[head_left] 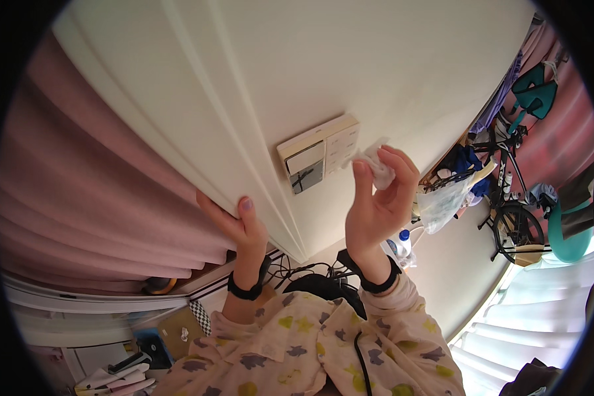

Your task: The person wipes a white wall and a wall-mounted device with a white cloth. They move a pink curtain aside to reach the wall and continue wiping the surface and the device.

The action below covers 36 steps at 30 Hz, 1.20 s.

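Note:
A white wall control panel (319, 151) with a small dark, reflective screen and a keypad is mounted on the pale wall. Just right of it, my right hand (382, 198) pinches a crumpled white tissue or cloth (380, 168) between thumb and fingers, close to the keypad. My left hand (238, 222) grips the edge of the white moulded door frame (227, 143), thumb on the near face and fingers beside the pink curtain. Both wrists wear black bands.
A pink curtain (104, 198) hangs at left. Black cables (297, 270) run low near my body. At right are a plastic bag (443, 208), a blue-capped bottle (401, 242) and a bicycle (512, 198). White slatted-looking curtains (524, 317) glow at lower right.

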Each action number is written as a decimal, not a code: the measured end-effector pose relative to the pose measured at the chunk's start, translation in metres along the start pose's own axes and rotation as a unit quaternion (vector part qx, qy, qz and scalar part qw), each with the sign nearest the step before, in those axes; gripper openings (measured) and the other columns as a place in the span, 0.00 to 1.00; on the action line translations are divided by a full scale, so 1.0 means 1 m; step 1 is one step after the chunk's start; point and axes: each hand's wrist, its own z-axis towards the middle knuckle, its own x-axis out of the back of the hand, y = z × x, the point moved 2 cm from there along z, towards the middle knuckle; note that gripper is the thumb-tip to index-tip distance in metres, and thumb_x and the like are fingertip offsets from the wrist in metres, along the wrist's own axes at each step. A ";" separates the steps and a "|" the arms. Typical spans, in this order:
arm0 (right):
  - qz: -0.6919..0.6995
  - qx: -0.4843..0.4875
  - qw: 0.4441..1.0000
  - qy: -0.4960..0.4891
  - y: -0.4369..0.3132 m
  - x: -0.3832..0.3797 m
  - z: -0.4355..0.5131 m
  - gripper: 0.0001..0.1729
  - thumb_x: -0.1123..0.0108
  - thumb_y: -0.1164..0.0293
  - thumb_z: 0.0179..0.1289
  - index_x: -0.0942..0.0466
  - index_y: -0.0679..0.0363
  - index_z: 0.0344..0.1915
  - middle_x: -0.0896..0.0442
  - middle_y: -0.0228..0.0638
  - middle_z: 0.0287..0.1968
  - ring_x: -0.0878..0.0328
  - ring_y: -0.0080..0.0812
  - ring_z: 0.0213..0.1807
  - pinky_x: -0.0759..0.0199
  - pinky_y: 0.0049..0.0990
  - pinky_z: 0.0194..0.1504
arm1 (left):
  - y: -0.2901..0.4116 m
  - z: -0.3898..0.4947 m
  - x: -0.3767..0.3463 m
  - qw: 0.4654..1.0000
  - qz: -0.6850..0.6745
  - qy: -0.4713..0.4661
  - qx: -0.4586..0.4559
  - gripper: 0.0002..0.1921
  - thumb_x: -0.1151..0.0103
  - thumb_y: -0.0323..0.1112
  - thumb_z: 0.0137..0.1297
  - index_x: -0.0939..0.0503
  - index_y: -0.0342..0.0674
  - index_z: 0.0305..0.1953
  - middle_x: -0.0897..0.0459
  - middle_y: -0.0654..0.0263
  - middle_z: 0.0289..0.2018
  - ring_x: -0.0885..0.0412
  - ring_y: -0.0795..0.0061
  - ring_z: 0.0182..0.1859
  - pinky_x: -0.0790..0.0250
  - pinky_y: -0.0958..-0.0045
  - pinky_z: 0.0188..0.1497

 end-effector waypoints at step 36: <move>-0.032 0.093 0.985 -0.139 -0.019 -0.012 0.061 0.09 0.34 0.80 0.46 0.24 0.64 0.30 0.27 0.37 0.35 0.25 0.24 0.28 0.32 0.17 0.30 | 0.000 0.000 -0.002 1.000 0.000 0.014 0.002 0.33 0.53 0.48 0.64 0.48 0.26 0.59 0.38 0.50 0.51 0.37 0.64 0.52 0.44 0.65 0.55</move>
